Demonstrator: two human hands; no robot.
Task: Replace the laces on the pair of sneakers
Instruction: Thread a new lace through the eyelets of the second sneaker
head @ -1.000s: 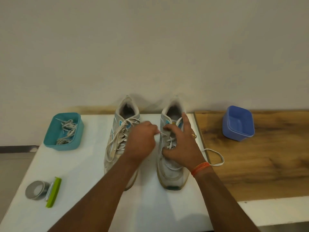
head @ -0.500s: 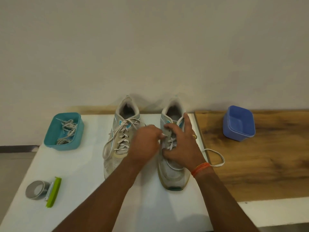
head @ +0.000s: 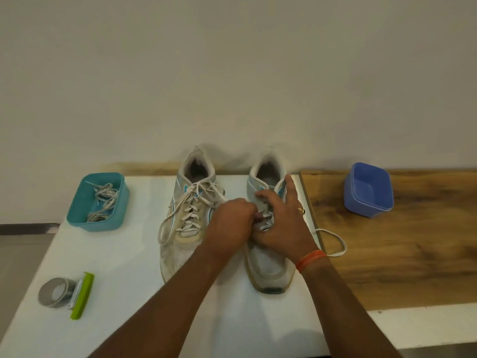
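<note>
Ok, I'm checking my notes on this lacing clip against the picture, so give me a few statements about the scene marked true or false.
1. Both hands work at the sneaker on the person's right. True: the left hand and right hand meet over the right sneaker.
2. The teal bin holds laces. True: the teal bin has a bundle of laces in it.
3. The blue bin stands on the white table. False: the blue bin stands on the wooden surface.
4. The left sneaker has no lace. False: the left sneaker is laced.
5. A tape roll lies near the white table's front left corner. True: the tape roll lies there.
</note>
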